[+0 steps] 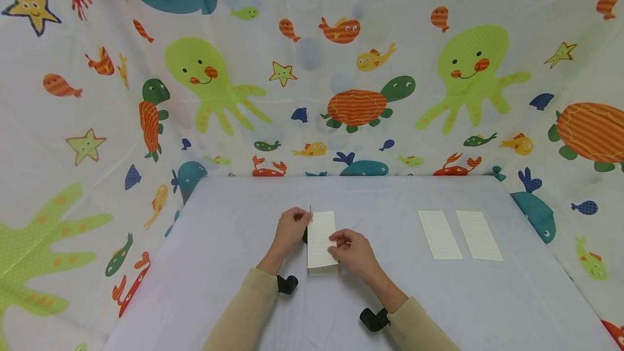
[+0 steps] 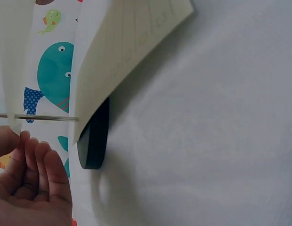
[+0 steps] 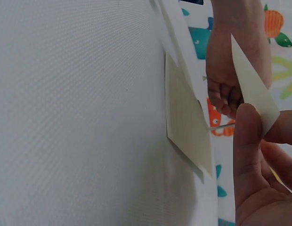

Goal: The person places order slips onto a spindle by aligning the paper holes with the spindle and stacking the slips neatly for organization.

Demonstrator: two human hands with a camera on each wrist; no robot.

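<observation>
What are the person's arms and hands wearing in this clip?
Both arms wear long beige sleeves ending at the wrists. A small black camera mount sits at the left wrist and another at the right. The left hand and right hand are bare, without gloves.

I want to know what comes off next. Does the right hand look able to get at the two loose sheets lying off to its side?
Probably yes: the two loose sheets lie flat with bare table between, but the right hand pinches the paper stack's top sheet.
</observation>
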